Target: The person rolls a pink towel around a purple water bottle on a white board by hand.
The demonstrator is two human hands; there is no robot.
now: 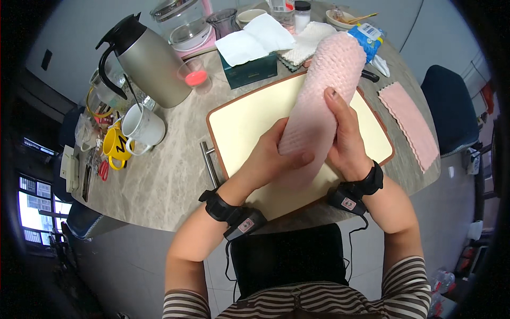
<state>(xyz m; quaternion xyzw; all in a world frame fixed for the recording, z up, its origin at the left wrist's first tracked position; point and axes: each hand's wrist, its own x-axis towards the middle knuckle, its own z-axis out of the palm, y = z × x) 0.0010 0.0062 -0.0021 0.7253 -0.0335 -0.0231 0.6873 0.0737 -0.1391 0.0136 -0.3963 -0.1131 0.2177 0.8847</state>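
Observation:
A pink dimpled cloth, folded into a long strip, is held up and tilted with its far end leaning to the right. My left hand grips its near left side, thumb across the front and fingers mostly hidden behind. My right hand closes on the right edge, its thumb lying on the cloth's face. Beneath is a cream board or tray with a brown rim and a metal handle at its left. A second folded pink cloth with a scalloped edge lies flat to the right.
A steel jug, a white mug and a yellow mug stand left on the marbled table. A green tissue box, a cup with red contents and a blue packet are behind. Chairs flank the table.

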